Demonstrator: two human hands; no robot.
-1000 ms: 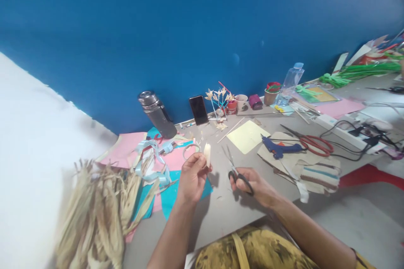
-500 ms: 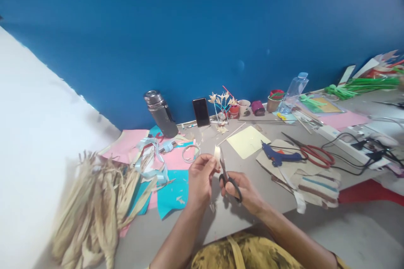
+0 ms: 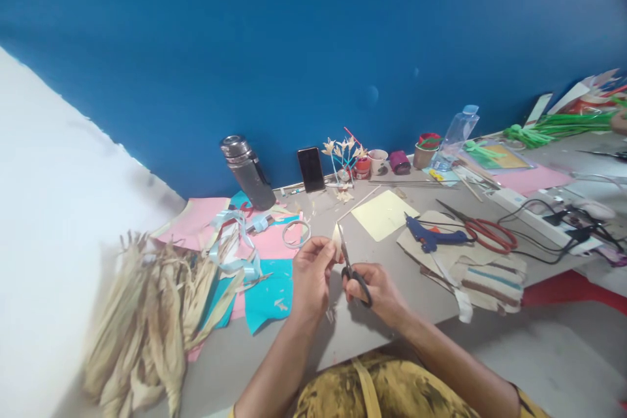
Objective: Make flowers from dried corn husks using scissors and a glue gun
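- Here's the left hand (image 3: 313, 271), thumb and fingers pinched tight on a small pale strip (image 3: 336, 241), its pointed end sticking up above the fingertips.
- And the right hand (image 3: 373, 289), curled through the black handles of the scissors (image 3: 345, 252), blades almost together, right up at the strip's right edge; whether they touch it, I cannot tell.
- Strip and scissors meet over the near part of the grey table (image 3: 225, 366), in front of the pale yellow sheet (image 3: 385, 215).
- Along the blue wall (image 3: 313, 46), the containers line up: a dark flask (image 3: 252, 179) on the left, silver top on, contents hidden.
- Beyond the phone (image 3: 311, 170), pale flowers (image 3: 345, 147) on thin stems stand just left of a small red jar (image 3: 362, 168); what's inside the jar, no telling.
- Next, a white cup (image 3: 377, 162), mouth uncovered, its inside too small to read, then a purple container (image 3: 399, 162).
- Now a brown pot (image 3: 424, 158), with something red and green showing at its top!
- Finally a clear bottle (image 3: 455, 137), blue cap on.
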